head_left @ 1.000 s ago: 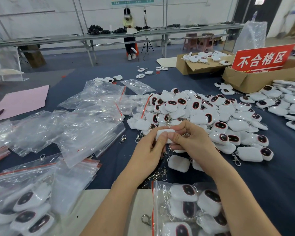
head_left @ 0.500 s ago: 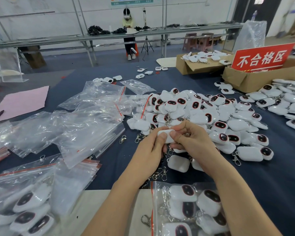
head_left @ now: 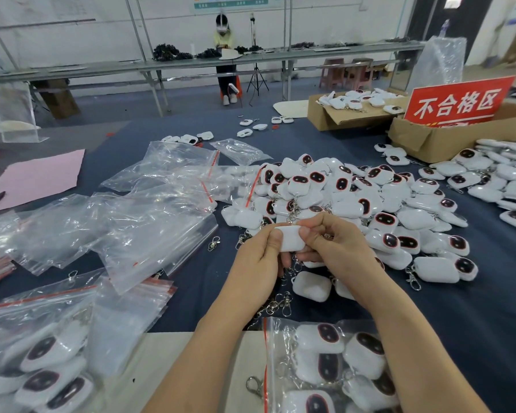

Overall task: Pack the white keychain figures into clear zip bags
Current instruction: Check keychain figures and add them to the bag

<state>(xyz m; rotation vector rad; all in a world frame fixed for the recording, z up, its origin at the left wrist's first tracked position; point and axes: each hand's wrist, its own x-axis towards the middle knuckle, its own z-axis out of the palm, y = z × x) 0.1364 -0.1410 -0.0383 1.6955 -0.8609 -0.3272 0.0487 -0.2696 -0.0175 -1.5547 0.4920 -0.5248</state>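
Beyond white keychain figures (head_left: 343,201), sign (head_left: 459,101) "不合格区"

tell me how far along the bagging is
Done: the near bag and the left bag already hold figures. In hand: the left hand and right hand pinch one figure, not yet bagged. Left: the big pile, a second heap at right, and many empty bags.

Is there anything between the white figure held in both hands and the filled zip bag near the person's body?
Nothing blocks it. Only loose metal clasps lie flat on the cloth between the figure and the bag; the right forearm crosses over the bag.
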